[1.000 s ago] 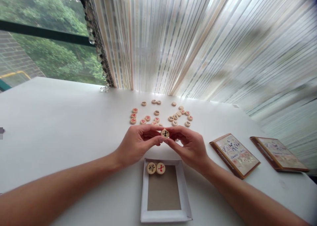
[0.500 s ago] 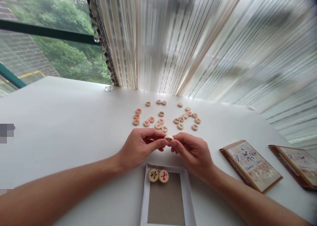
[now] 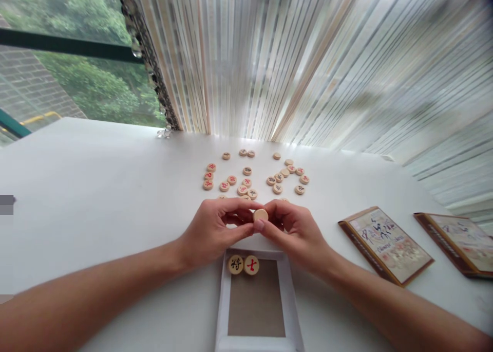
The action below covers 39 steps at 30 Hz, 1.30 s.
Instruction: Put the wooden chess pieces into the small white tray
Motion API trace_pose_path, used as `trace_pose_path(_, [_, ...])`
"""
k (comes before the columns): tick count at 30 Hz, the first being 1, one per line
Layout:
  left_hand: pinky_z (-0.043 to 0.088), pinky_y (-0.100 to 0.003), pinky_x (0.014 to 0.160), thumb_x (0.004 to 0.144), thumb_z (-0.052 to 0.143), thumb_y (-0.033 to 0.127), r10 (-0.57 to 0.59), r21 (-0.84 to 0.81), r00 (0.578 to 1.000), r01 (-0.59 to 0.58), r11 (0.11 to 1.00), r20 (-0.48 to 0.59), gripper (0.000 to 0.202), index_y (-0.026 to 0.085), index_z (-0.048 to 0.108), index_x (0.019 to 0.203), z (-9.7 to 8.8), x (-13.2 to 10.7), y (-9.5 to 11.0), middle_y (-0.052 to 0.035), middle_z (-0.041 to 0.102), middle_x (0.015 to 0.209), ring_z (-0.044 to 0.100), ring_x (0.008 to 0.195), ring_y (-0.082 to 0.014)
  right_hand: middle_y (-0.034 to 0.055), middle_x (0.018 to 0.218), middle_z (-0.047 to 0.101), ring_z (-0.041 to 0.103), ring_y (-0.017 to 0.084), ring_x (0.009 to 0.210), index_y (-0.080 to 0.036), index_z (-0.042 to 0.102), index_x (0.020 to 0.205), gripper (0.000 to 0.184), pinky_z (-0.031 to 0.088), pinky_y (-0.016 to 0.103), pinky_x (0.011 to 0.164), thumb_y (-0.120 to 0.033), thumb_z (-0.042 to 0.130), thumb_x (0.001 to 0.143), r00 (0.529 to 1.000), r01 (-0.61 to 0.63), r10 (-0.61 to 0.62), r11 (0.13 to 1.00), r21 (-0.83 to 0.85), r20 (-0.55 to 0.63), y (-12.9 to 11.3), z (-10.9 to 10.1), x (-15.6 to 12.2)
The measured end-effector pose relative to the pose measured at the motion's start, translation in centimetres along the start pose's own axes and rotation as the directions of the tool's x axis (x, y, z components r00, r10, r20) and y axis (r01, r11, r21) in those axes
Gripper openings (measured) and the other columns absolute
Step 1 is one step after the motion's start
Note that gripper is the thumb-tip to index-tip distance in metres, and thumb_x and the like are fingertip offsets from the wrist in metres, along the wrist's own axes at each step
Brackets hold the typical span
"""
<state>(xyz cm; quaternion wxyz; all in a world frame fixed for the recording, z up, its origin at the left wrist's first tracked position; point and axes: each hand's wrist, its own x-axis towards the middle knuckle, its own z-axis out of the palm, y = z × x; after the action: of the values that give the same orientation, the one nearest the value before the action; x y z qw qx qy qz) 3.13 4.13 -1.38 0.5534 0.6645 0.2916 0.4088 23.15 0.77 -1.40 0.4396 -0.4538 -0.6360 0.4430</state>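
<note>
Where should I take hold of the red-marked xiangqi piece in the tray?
Pinch the rim of the red-marked xiangqi piece front to back, coming from above and the right with the right hand. It is a low disc lying flat, so the rim is the natural grip, and the black-marked piece sits close against its left.

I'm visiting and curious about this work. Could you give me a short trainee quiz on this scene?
1. How many round wooden Chinese chess pieces lie in the white-framed tray with a brown card base?
2. What colour is the character on the round wooden tray piece nearer the left hand?
3. True or false: the fingers of the right hand hold a pale round wooden piece above the white table.

Key: 1. Two. 2. Black. 3. True.
</note>
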Motion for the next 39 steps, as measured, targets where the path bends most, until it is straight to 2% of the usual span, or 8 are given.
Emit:
trace_pose_path(4, [0.068, -0.024, 0.081, 0.089, 0.081, 0.018, 0.098, 0.091, 0.995, -0.099, 0.991, 0.018, 0.021, 0.014, 0.083, 0.109, 0.1, -0.2, 0.4, -0.0078, 0.084, 0.098, 0.08, 0.085, -0.0172, -0.0014, 0.067, 0.058, 0.048, 0.013, 0.062, -0.018, 0.069, 0.079, 0.038, 0.039, 0.027, 0.056, -0.052, 0.084, 0.087, 0.999, -0.025, 0.024, 0.999, -0.042, -0.022, 0.0, 0.0, -0.2])
trace_pose_path(8, [0.067, -0.022, 0.077, 0.087, 0.082, 0.013, 0.147, 0.148, 0.988, -0.151, 0.977, 0.035, 0.017, 0.015, 0.083, 0.105, 0.1, -0.2, 0.7, -0.0054, 0.083, 0.094, 0.078, 0.081, -0.0148, -0.0003, 0.066, 0.062, 0.051, 0.014, 0.061, -0.018, 0.07, 0.076, 0.04, 0.04, 0.027, 0.057, -0.053, 0.081, 0.09, 1.0, -0.016, 0.015, 1.0, -0.017, -0.009, -0.4, -0.1, -0.1])
trace_pose_path(12, [0.067, -0.024, 0.079, 0.087, 0.083, 0.013, 0.131, 0.069, 0.991, -0.133, 0.989, 0.038, 0.019, 0.015, 0.083, 0.106, 0.0, -0.1, 0.6, -0.0052, 0.081, 0.093, 0.079, 0.082, -0.0154, 0.0017, 0.069, 0.067, 0.057, 0.015, 0.064, -0.018, 0.07, 0.075, 0.044, 0.047, 0.027, 0.062, -0.056, 0.069, 0.098, 1.0, 0.018, -0.019, 0.998, 0.063, 0.024, -0.9, -0.2, 0.2])
trace_pose_path(17, [0.068, -0.029, 0.083, 0.085, 0.087, 0.019, 0.059, -0.023, 0.998, -0.059, 0.998, -0.002, 0.025, 0.014, 0.082, 0.109, 0.1, -0.1, 0.6, -0.008, 0.081, 0.097, 0.08, 0.087, -0.0194, 0.0002, 0.068, 0.065, 0.056, 0.014, 0.064, -0.019, 0.072, 0.076, 0.036, 0.048, 0.026, 0.064, -0.046, 0.068, 0.1, 0.998, 0.041, -0.05, 0.983, 0.18, 0.048, -1.1, -0.5, 0.4])
trace_pose_path(21, [0.067, -0.024, 0.081, 0.083, 0.089, 0.02, 0.054, -0.029, 0.998, -0.055, 0.998, -0.034, 0.027, 0.014, 0.082, 0.108, 0.1, -0.1, 0.3, -0.0068, 0.081, 0.096, 0.079, 0.085, -0.0164, 0.001, 0.074, 0.067, 0.055, 0.014, 0.067, -0.019, 0.074, 0.082, 0.029, 0.047, 0.026, 0.064, -0.045, 0.073, 0.096, 0.998, 0.018, -0.032, 0.976, 0.219, 0.063, -1.0, -0.5, 0.2])
trace_pose_path(25, [0.066, -0.021, 0.08, 0.084, 0.088, 0.02, 0.079, 0.005, 0.996, -0.079, 0.997, -0.032, 0.026, 0.015, 0.083, 0.109, 0.1, -0.3, 0.3, -0.0054, 0.081, 0.095, 0.078, 0.084, -0.014, 0.0, 0.073, 0.062, 0.052, 0.015, 0.067, -0.019, 0.07, 0.083, 0.034, 0.042, 0.026, 0.061, -0.05, 0.084, 0.085, 0.996, -0.07, 0.056, 0.975, 0.209, 0.069, -1.0, -0.2, 0.0])
trace_pose_path(29, [0.065, -0.019, 0.078, 0.088, 0.084, 0.018, 0.151, 0.082, 0.988, -0.15, 0.985, -0.012, 0.022, 0.015, 0.083, 0.11, 0.1, -0.4, 0.4, -0.0052, 0.08, 0.092, 0.076, 0.081, -0.0129, -0.0018, 0.072, 0.058, 0.048, 0.013, 0.067, -0.018, 0.067, 0.082, 0.038, 0.038, 0.026, 0.06, -0.047, 0.091, 0.079, 0.991, -0.121, 0.108, 0.97, 0.21, 0.076, -0.9, 0.1, -0.2])
trace_pose_path(39, [0.066, -0.018, 0.078, 0.085, 0.086, 0.012, 0.174, 0.037, 0.985, -0.173, 0.984, -0.016, 0.026, 0.017, 0.082, 0.11, 0.2, -0.4, 0.2, -0.0029, 0.08, 0.095, 0.078, 0.081, -0.012, -0.0017, 0.072, 0.055, 0.048, 0.014, 0.069, -0.017, 0.068, 0.084, 0.036, 0.038, 0.028, 0.064, -0.05, 0.075, 0.096, 0.994, -0.054, 0.036, 0.983, 0.177, 0.104, -1.0, -0.2, -0.2])
